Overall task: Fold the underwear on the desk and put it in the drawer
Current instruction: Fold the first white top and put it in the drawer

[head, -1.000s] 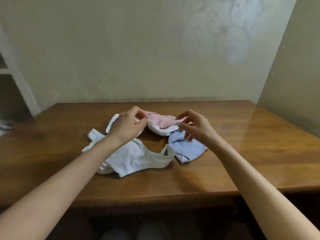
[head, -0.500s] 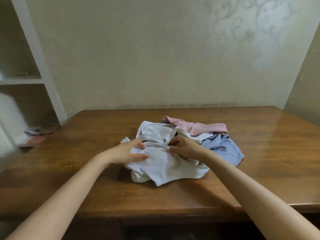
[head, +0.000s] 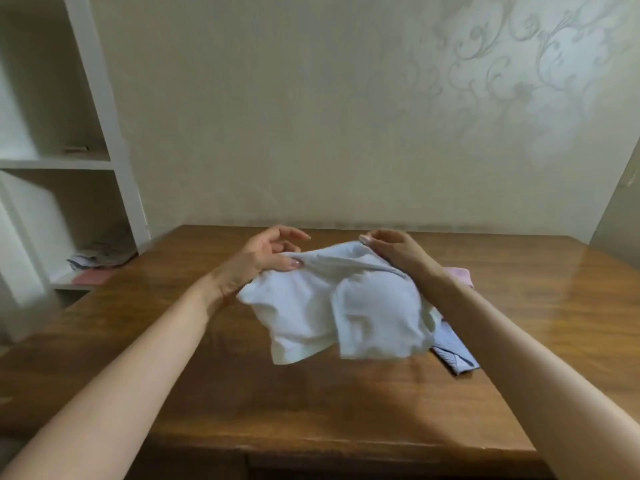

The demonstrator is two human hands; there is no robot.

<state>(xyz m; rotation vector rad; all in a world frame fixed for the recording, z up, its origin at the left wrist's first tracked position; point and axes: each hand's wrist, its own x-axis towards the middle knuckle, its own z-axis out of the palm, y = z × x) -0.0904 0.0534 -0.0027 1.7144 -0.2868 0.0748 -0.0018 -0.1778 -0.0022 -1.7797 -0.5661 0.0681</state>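
I see both hands raised over the middle of the wooden desk (head: 311, 410), holding one white garment (head: 346, 306) up between them. The left hand (head: 266, 258) pinches the garment's upper left edge under its thumb, with the other fingers loosely spread and lifted above the cloth. The right hand (head: 394, 251) has its fingers curled round the upper right edge, fingertips pointing toward the left hand. The white garment hangs from these two grips in two rounded halves, its lower hem loose; I cannot tell whether the hem touches the desk top. Behind it on the right a blue piece of underwear (head: 453, 356) lies flat on the desk, partly covered by the white one, and a pink piece (head: 459, 274) shows just beyond the right forearm. To the far left stands a white shelf unit (head: 90, 133), with a small pile of folded cloth (head: 100, 256) on its lower shelf. The wall (head: 519, 81) behind the desk bears a pale scroll pattern.
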